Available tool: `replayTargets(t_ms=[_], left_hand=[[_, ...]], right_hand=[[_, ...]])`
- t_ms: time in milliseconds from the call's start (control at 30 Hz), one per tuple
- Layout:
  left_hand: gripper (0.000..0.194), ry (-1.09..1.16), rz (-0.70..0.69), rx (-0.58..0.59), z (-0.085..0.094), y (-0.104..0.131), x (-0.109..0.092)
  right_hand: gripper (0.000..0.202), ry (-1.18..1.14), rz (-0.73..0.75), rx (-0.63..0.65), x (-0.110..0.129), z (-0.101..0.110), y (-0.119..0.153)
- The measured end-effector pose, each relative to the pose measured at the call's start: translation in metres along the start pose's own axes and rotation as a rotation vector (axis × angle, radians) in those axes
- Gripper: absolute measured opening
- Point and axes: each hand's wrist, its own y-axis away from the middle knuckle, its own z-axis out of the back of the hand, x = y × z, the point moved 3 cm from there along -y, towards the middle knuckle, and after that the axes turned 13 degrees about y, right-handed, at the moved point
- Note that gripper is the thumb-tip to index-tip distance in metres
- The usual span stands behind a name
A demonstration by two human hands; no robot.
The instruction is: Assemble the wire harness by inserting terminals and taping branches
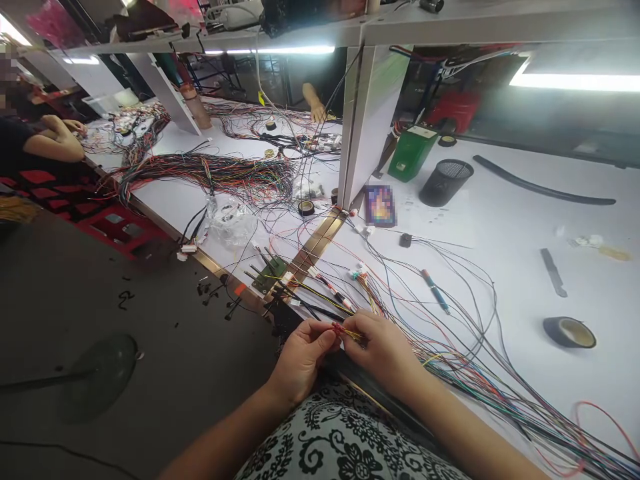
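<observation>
Close together at the table's front edge, my two hands meet over a small red connector (338,328). My left hand (304,350) pinches it between thumb and forefinger. Yellowish wires (354,335) run from the connector into my right hand (381,343), whose fingers are closed round them. Just beyond the hands lie black cables and a white connector with several coloured wires (359,272). A green block with upright pins (269,275) stands at the edge, to the left. A long bundle of wires (480,380) stretches to the right past my right forearm.
A black tape roll (570,332), a blade-like tool (553,272), a teal pen (436,292), a mesh cup (447,182) and a green box (413,155) are on the right. A large wire bundle (210,175) lies at left. A shelf post (367,127) rises behind. Other people's hands work farther off.
</observation>
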Motion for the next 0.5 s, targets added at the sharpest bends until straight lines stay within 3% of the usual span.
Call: replayTargets(t_ms=[500], left_hand=[[0.022, -0.053, -0.058, 0.005, -0.0017, -0.0067, 0.0006]], right_hand=[[0.012, -0.063, -0.038, 0.05, 0.0016, -0.0005, -0.002]])
